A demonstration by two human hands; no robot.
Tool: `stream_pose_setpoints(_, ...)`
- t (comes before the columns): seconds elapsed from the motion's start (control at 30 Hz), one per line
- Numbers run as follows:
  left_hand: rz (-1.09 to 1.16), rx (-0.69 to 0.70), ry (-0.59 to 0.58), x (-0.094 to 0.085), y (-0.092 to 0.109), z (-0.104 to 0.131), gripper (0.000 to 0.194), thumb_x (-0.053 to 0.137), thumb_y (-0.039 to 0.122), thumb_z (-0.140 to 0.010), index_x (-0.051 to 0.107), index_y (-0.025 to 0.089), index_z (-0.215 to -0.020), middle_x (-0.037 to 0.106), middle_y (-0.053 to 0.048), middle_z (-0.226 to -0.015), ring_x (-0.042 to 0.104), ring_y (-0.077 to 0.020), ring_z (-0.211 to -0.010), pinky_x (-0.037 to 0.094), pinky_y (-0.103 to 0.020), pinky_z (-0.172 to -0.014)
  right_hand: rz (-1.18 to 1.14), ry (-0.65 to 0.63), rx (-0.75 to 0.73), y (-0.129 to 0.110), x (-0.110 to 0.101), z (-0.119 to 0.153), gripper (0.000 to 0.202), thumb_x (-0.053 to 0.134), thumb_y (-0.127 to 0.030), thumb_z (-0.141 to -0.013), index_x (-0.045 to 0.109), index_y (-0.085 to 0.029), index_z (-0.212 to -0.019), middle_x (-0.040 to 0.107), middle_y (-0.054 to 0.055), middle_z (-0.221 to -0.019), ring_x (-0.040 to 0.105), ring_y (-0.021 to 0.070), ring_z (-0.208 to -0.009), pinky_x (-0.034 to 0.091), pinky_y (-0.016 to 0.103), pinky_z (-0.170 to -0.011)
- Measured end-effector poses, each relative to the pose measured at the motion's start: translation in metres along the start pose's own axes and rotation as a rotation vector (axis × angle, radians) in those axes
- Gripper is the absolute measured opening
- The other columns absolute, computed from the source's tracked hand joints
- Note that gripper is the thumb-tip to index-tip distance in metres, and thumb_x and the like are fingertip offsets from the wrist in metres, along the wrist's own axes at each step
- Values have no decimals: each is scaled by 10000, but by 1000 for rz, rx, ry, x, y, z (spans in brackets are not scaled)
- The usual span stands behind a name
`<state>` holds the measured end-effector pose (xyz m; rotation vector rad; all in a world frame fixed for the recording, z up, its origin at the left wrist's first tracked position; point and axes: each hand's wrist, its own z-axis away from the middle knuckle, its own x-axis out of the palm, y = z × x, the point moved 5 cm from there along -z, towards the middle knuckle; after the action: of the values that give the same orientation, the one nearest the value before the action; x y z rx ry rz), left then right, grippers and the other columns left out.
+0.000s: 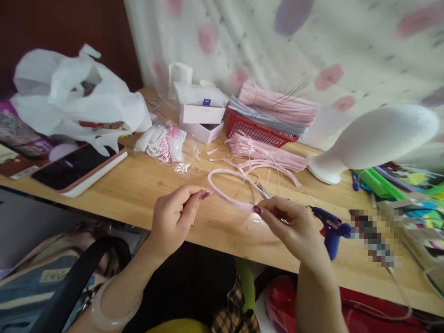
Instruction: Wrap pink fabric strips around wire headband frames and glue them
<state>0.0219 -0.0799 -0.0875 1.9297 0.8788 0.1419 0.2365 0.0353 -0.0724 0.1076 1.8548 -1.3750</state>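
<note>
A thin pink headband [225, 196], curved into an open loop, is pinched between the thumb and fingers of my right hand [289, 222]. My left hand [176, 217] is closed in a pinch just left of the loop. What sits between its fingertips, if anything, is too small to make out. Behind my right fingertips, the metal tip of what looks like scissors [263, 189] pokes out. A bundle of pink ribbon strips [267, 152] lies beyond the loop, with loose strands trailing toward it.
Right of my right hand stands a blue glue gun [331, 226]. A white mannequin head [374, 138] leans at the back right. A red basket [256, 129] holds more strips. Farther left are white boxes [203, 115], bagged beads [166, 143], a phone [79, 166] and a plastic bag [86, 97].
</note>
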Motion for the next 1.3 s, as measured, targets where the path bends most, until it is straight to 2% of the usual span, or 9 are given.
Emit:
stream_pose_setpoints(0.27, 49, 97, -29, -4, 5, -15, 190, 507, 149, -977, 542, 222, -805, 450, 90, -554, 414, -57, -439, 321, -167, -410, -137, -158, 74, -18, -26, -24, 343, 718, -505, -822, 725, -171, -747, 539, -9, -605, 411, 97, -525, 282, 233, -448)
stream_pose_setpoints(0.43, 6, 237, -33, -1, 15, -26, 340, 520, 115, -982, 449, 205, -662, 475, 62, -583, 483, -88, -566, 412, -242, -599, -145, -182, 69, -18, -31, -30, 333, 715, -509, -831, 724, -186, -751, 525, -22, -592, 397, 92, -518, 278, 225, -432)
stream_pose_setpoints(0.53, -30, 393, -44, 3, 25, -34, 75, 649, 152, -942, 632, 212, -899, 695, -6, -879, 631, -158, -880, 479, -324, -851, -131, -197, 107, -17, -31, -33, 338, 706, -526, -842, 721, -196, -770, 511, -33, -565, 401, 90, -487, 271, 227, -414)
stream_pose_setpoints(0.63, -95, 445, -105, 15, 24, -41, 305, 784, 262, -865, 641, 202, -1127, 732, -53, -1081, 636, -204, -1074, 444, -367, -1003, -119, -186, 101, -18, -32, -35, 364, 704, -555, -840, 729, -199, -766, 518, -29, -573, 404, 91, -484, 275, 230, -411)
stream_pose_setpoints(0.87, -104, 461, -65, 33, 18, -45, 178, 773, 186, -863, 658, 231, -991, 751, 16, -853, 639, -194, -961, 451, -372, -913, -167, -228, 57, -21, -32, -36, 351, 689, -519, -879, 740, -183, -792, 539, -28, -579, 412, 87, -485, 297, 234, -428)
stream_pose_setpoints(1.03, -72, 454, -149, 37, 16, -51, 185, 772, 124, -856, 665, 232, -962, 759, 39, -854, 675, -151, -825, 432, -380, -928, -116, -194, -39, -25, -37, -41, 336, 686, -495, -889, 751, -175, -811, 622, -2, -653, 486, 105, -545, 383, 246, -499)
stream_pose_setpoints(1.1, -67, 437, -182, 38, 15, -54, 161, 763, 128, -867, 665, 230, -944, 761, 45, -854, 686, -139, -786, 410, -392, -969, -60, -128, -85, -27, -40, -39, 296, 687, -472, -898, 755, -189, -844, 662, 14, -713, 554, 134, -621, 434, 264, -564)
stream_pose_setpoints(1.17, -70, 420, -201, 39, 14, -56, 144, 759, 139, -874, 663, 234, -925, 755, 53, -827, 685, -137, -760, 400, -398, -980, 33, 68, -151, -29, -47, -30, 190, 701, -401, -904, 751, -217, -921, 692, 25, -804, 622, 175, -762, 476, 297, -678)
stream_pose_setpoints(1.3, -94, 418, -194, 41, 17, -60, 136, 756, 154, -878, 655, 240, -909, 750, 62, -781, 675, -140, -712, 409, -404, -967, 127, 814, -318, -30, -59, 26, 56, 713, -198, -888, 679, -240, -899, 652, 8, -839, 609, 183, -796, 453, 326, -712)
